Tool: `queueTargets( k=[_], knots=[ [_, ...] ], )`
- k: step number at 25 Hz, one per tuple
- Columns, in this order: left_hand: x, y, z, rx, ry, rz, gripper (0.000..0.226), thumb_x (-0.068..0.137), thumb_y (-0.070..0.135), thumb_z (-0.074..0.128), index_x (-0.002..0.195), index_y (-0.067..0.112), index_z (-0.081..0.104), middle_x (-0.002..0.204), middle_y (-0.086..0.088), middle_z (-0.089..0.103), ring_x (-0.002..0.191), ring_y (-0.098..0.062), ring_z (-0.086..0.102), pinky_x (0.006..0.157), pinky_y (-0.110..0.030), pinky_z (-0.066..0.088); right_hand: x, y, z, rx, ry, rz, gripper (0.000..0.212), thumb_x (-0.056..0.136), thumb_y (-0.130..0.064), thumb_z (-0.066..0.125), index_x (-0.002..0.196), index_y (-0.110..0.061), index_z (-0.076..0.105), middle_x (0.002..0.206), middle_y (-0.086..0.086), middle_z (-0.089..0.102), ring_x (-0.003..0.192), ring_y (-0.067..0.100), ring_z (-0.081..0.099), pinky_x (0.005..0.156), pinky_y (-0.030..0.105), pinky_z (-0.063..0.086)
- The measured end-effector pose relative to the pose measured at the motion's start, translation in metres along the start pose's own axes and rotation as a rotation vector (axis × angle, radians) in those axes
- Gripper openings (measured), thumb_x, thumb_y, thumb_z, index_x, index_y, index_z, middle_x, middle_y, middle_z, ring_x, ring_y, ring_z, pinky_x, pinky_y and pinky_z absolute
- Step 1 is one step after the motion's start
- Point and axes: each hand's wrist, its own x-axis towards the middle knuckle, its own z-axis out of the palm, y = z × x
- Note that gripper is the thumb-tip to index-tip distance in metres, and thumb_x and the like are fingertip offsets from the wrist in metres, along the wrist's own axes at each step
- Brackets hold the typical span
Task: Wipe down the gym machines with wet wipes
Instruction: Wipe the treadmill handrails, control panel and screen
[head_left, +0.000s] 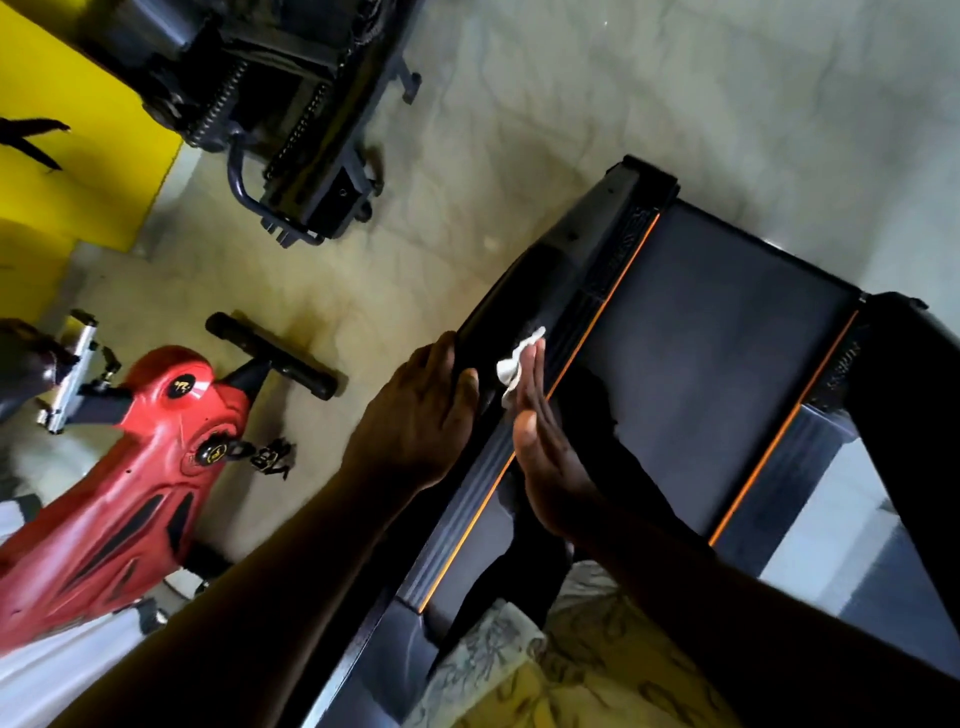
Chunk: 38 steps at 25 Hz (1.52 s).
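At 6 o'clock, nearest the body, risk: right hand (540, 452) pinches nothing, so the wet wipe (514, 364) at 12 o'clock of it could bunch or slip out mid-stroke, maybe skid onto the belt (701, 364) at 3 o'clock. Palm flat, fingers straight, fingertips press the wipe on the treadmill side rail (452, 519). Left hand (421, 410) hooks fingers over the rail's outer edge, thumb on top, bracing. Red bike (130, 493) at 8 o'clock, dark machine (291, 130) at 11 o'clock.
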Motion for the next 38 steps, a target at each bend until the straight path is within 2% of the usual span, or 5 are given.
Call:
queueTargets(
  k=[6,20,26,33,38],
  knots=[
    [0.009,0.002,0.005,0.057,-0.003,-0.018,0.067,0.109,0.050,0.015,0.150,0.003,0.038,0.140,-0.023,0.057,0.121,-0.044,0.060,0.097,-0.054,0.055,0.053,-0.015,-0.016,0.047,0.548,0.514,0.047,0.106,-0.065,0.040,0.126,-0.039,0.073,0.119,-0.009,0.075,0.118,0.013,0.066,0.094,0.025,0.047],
    [0.008,-0.001,0.000,0.088,0.023,0.119,0.038,0.111,0.017,0.048,0.136,-0.011,0.045,0.125,-0.040,0.064,0.107,-0.049,0.071,0.086,-0.052,0.062,0.026,-0.032,0.031,0.049,0.668,0.373,0.038,0.105,-0.040,0.061,0.143,-0.034,0.062,0.148,-0.017,0.056,0.124,-0.019,0.042,0.095,-0.002,0.039],
    [0.011,0.003,0.005,0.198,0.077,0.031,0.070,0.097,0.078,0.032,0.139,0.024,0.043,0.123,-0.006,0.061,0.104,-0.030,0.065,0.082,-0.047,0.058,0.146,0.012,-0.069,-0.283,0.565,0.444,0.037,0.102,-0.050,0.055,0.134,-0.036,0.071,0.140,0.000,0.067,0.131,0.023,0.060,0.102,0.026,0.043],
    [0.008,0.008,-0.001,0.183,0.062,0.020,0.077,0.089,0.085,0.032,0.140,0.027,0.038,0.120,-0.002,0.059,0.098,-0.026,0.063,0.076,-0.046,0.059,0.074,0.004,-0.050,-0.303,0.032,-0.332,0.028,0.103,0.000,0.061,0.129,-0.001,0.071,0.142,0.012,0.065,0.143,0.020,0.052,0.118,0.040,0.044],
    [0.007,0.012,0.000,0.208,0.109,-0.033,0.075,0.093,0.077,0.047,0.144,0.023,0.040,0.126,-0.003,0.059,0.107,-0.030,0.064,0.075,-0.043,0.058,0.162,0.011,-0.097,-0.499,0.170,0.035,0.032,0.101,-0.025,0.057,0.127,-0.024,0.075,0.134,-0.002,0.071,0.117,-0.020,0.053,0.105,0.018,0.046]
  ],
)
